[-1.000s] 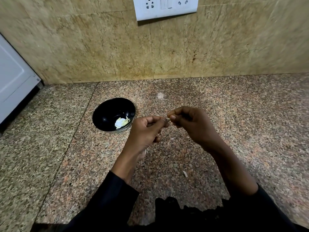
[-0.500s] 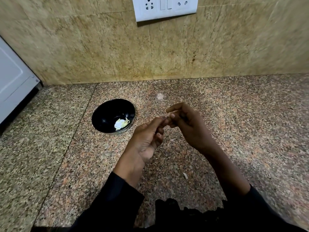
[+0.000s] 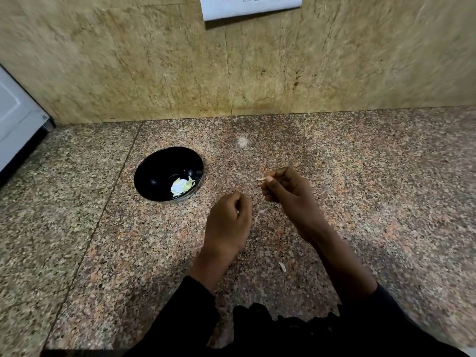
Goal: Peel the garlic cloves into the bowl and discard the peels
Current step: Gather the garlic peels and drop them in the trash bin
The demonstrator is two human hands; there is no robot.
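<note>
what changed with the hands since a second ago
The hands, fingertips together before, have pulled apart: the left hand dropped toward the person, fingers curled, contents hidden. The right hand still pinches a thin peel strip. Black bowl and the peel scrap on the counter stayed put.

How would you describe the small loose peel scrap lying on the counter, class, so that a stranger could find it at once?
Start at the speckled granite counter below the tiled wall. Come toward the near edge, to the gap between the person's two forearms. There lies a tiny white peel scrap, alone on bare stone, unlike the pale pieces heaped inside the black bowl further back on the left.
</note>
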